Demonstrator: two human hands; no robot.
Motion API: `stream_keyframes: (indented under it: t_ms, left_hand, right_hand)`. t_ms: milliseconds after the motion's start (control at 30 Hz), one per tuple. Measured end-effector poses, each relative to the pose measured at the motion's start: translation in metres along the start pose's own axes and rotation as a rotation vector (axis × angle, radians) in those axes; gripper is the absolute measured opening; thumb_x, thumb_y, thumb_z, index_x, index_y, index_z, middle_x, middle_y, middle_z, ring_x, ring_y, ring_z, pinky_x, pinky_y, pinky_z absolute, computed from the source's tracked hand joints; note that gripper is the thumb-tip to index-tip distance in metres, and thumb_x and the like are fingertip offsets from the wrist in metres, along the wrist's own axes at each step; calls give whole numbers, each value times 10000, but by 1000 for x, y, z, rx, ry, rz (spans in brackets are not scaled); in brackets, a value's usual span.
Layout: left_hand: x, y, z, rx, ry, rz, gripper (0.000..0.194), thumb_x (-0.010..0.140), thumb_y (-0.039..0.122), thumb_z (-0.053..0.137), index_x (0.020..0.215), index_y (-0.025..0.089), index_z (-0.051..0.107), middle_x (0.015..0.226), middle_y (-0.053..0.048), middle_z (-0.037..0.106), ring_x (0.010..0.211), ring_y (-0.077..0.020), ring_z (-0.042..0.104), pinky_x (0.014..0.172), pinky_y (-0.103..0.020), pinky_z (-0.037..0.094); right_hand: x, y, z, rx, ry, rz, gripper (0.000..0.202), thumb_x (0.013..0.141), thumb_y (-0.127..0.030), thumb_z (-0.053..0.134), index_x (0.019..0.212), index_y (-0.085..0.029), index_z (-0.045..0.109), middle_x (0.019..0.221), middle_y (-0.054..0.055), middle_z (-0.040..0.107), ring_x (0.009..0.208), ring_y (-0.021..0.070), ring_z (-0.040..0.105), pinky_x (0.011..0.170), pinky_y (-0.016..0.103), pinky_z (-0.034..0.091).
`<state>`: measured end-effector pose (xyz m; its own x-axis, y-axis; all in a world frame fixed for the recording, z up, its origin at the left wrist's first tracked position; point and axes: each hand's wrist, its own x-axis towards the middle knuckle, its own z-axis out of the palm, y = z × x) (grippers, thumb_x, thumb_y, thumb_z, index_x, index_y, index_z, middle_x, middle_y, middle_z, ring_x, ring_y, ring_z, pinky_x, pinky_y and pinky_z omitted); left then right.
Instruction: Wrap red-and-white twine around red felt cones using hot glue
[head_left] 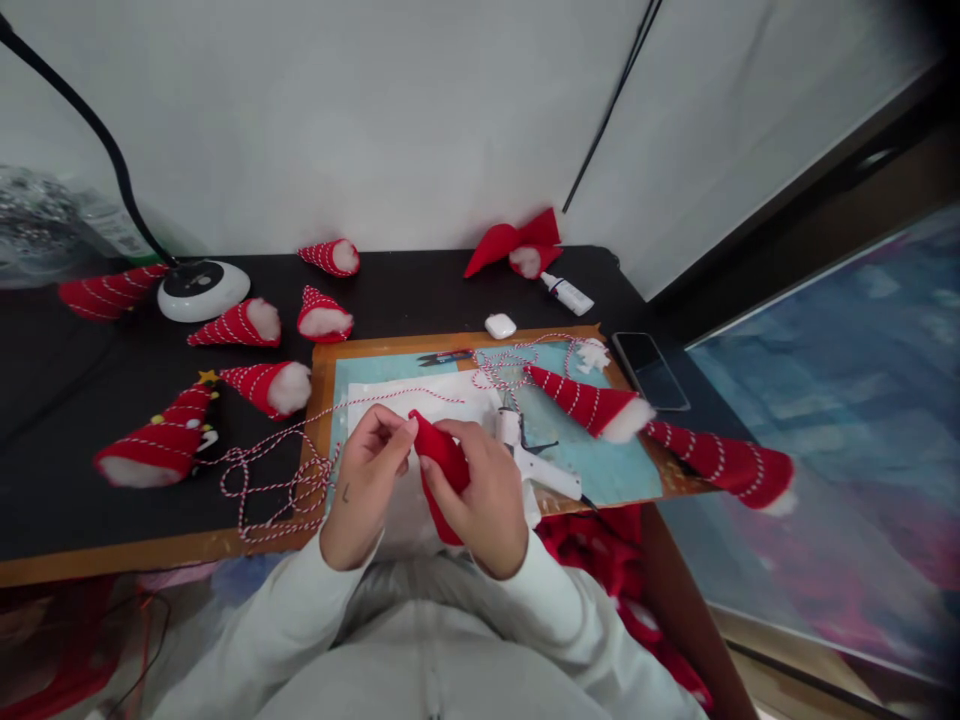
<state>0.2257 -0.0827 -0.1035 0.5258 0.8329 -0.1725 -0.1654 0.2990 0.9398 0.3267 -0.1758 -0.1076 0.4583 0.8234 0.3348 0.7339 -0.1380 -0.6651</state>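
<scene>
Holding one red cone (438, 455) just left of the glue gun (550, 474), our right hand (489, 492) wraps its body; our left hand (363, 478) pinches its tip. Six striped cones (231, 326) lie farther left; the glue gun separates our right hand from two others (579, 400).

Beyond the left hand (369, 470), a black desk (420, 300) meets a pale wall (375, 130), a white-based stand (203, 302) with a curved black neck rises farther left, and a dark frame (825, 215) borders a bluish surface (840, 350) right of the right hand (484, 485).
</scene>
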Motion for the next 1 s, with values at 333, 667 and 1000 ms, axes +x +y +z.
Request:
stream_keyframes:
  t_ms: [333, 667, 1000]
  left_hand:
    - [3, -3, -2, 38, 11, 47, 260, 865, 384, 707, 838, 196, 530, 665, 62, 535, 555, -65, 490, 539, -186, 403]
    - [8, 1, -12, 30, -127, -30, 224, 864, 332, 697, 1014, 197, 600, 696, 61, 515, 543, -57, 466, 483, -174, 376]
    - [9, -5, -15, 37, -128, 11, 264, 874, 333, 699, 1047, 218, 536, 726, 66, 529, 537, -54, 459, 486, -179, 349]
  right_hand:
    - [-1, 5, 2, -73, -9, -72, 260, 933, -321, 563, 1170, -220, 596, 1054, 74, 717, 934, 275, 657, 766, 392, 443]
    - [-2, 12, -1, -87, -23, -127, 251, 927, -288, 555, 1156, -210, 619, 1040, 71, 728, 916, 265, 654, 789, 397, 440]
    - [-5, 14, 2, 17, -65, -117, 265, 929, -277, 566, 1183, -241, 633, 1123, 79, 722, 992, 269, 660, 856, 433, 489]
